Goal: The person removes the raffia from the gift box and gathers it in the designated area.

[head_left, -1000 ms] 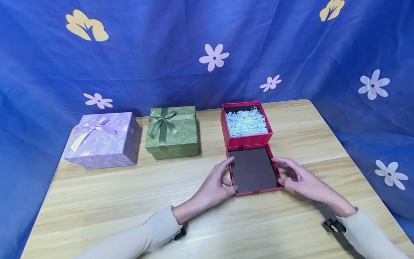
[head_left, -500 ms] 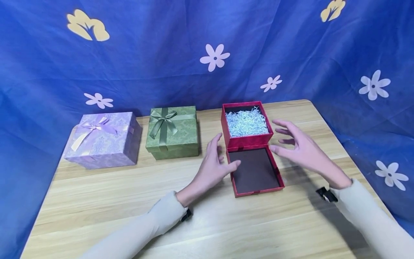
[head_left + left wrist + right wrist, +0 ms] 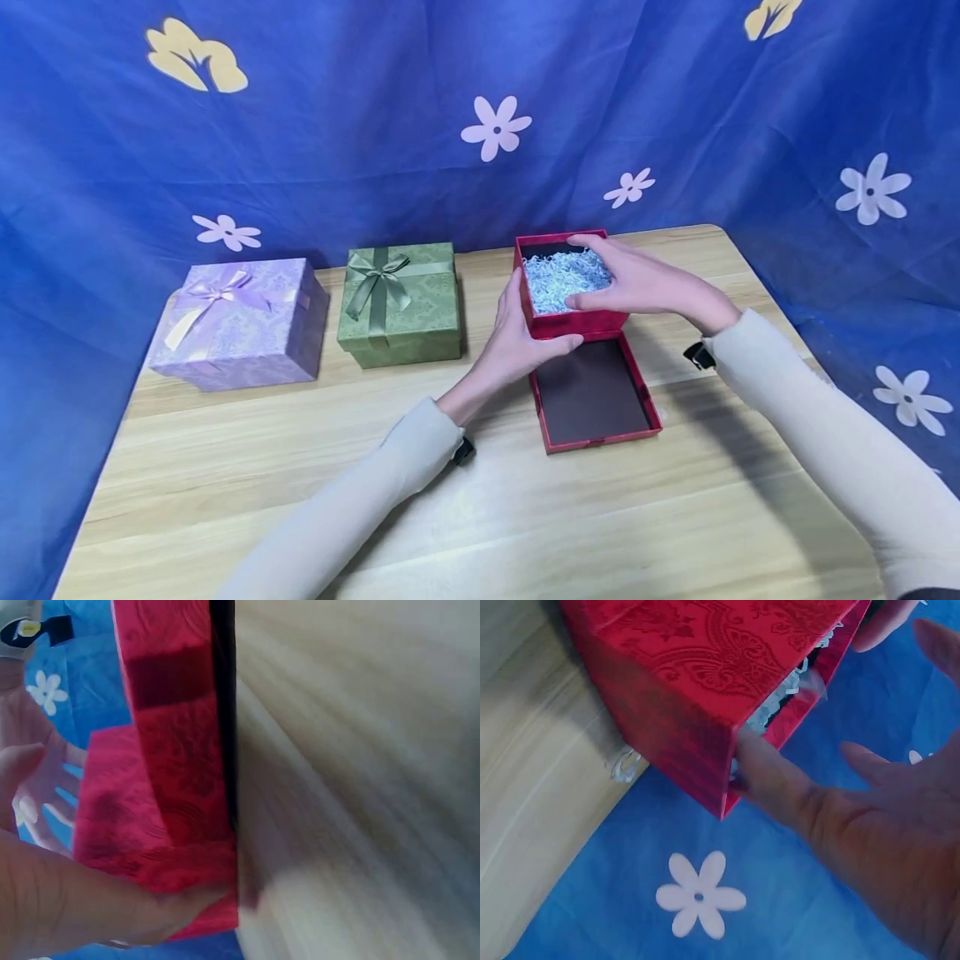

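An uncovered red gift box (image 3: 558,324) stands at the back right, filled with pale blue shredded paper (image 3: 551,279). My left hand (image 3: 510,346) holds its front left corner, thumb (image 3: 172,907) along the front wall and fingers up the left side. Over the box's top reaches my right hand (image 3: 641,279), thumb and fingers spread apart above the paper. In the right wrist view its thumb (image 3: 772,780) dips in at the rim, beside the paper. The red lid (image 3: 592,392), dark side up, lies against the front of the box.
To the left stand a green gift box (image 3: 405,308) with a ribbon bow and a lilac one (image 3: 255,333), also bowed. Everything rests on a wooden table (image 3: 300,467). A blue flowered curtain (image 3: 375,125) hangs right behind it.
Both hands have left the lid's sides and moved back to the red box. The left now holds its corner; the right has come in over the shredded paper. The boxes and lid stay put.
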Tool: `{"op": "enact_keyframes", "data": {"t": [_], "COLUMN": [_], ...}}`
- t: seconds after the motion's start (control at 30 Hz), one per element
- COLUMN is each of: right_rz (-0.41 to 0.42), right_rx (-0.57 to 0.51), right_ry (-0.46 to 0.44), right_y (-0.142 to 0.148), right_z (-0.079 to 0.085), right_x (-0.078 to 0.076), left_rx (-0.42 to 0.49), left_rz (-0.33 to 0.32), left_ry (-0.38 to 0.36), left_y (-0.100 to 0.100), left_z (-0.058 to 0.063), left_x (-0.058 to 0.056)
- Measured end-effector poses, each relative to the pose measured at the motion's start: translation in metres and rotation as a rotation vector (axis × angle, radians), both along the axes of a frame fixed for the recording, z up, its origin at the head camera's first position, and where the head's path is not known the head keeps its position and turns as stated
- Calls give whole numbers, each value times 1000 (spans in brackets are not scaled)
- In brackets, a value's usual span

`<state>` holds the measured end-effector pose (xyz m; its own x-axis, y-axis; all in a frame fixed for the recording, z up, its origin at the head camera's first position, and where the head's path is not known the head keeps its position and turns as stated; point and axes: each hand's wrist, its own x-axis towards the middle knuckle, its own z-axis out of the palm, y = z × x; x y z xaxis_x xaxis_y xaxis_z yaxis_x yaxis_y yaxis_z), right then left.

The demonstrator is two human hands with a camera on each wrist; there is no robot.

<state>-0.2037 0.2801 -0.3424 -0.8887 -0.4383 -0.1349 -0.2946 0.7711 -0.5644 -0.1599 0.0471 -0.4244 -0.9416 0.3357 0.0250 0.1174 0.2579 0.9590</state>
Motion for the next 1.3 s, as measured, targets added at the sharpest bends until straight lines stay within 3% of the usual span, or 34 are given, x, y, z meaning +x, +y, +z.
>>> {"op": "enact_keyframes", "data": {"t": [0.13, 0.33, 0.53, 0.67, 0.93, 1.3], "right_rz": [20, 24, 49, 67, 72, 43], "right_rx": [45, -26, -110, -202, -419, -469], "right_ry": [-113, -365, -524, -562, -552, -520], "right_y": [-11, -17, -18, -20, -23, -28], "right_z": [-1, -6, -28, -45, -64, -71], "right_x": [-16, -38, -59, -65, -65, -67], "left_rx": [22, 54, -7, -60, -149, -197], "left_rz": [-19, -23, -9, 14, 14, 31], "left_ry": [-28, 1, -3, -38, -9, 21], "left_y": [6, 9, 7, 5, 11, 12], "left_z": [-7, -15, -17, -19, -17, -19], "left_x": [-13, -28, -37, -39, -42, -43]}}
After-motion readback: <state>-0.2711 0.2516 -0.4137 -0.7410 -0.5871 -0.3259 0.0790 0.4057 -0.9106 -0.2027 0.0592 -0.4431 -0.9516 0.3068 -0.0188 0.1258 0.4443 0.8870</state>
